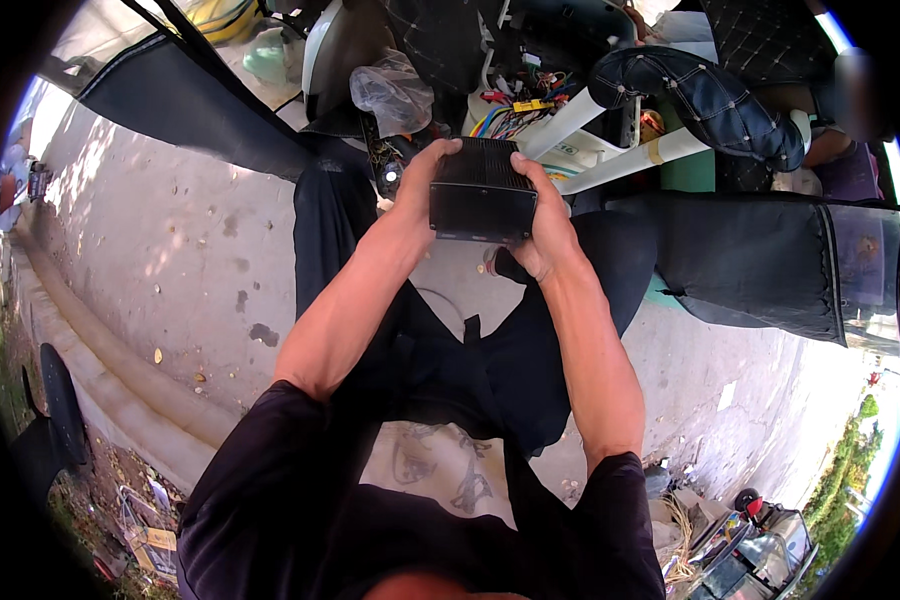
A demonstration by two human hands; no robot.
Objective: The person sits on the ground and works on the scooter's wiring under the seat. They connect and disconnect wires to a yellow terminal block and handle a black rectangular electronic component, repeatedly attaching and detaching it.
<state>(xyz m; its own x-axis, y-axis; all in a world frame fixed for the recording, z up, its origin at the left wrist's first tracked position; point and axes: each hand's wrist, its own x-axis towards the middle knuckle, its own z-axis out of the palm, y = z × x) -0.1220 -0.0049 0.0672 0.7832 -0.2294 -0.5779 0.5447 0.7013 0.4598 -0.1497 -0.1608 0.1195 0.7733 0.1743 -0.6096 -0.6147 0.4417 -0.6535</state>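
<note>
Between both of my hands is a black metal box (482,195) with fine ribs on top and screws at the corners of its near face, held at about knee height. My left hand (420,190) grips its left side, thumb along the top edge. My right hand (547,215) grips its right side, fingers partly hidden. Just beyond the box, an open white compartment (597,152) of a vehicle holds a tangle of coloured wires (505,118) with a yellow connector (532,105). Left of this lies a crumpled clear plastic bag (391,96).
Two white tubes (625,163) rise to a quilted black pad (710,100). Black covers (745,255) hang at both sides over pavement (170,300). A curb (90,350) runs along the left. Clutter (730,545) lies at lower right, more (150,540) at lower left.
</note>
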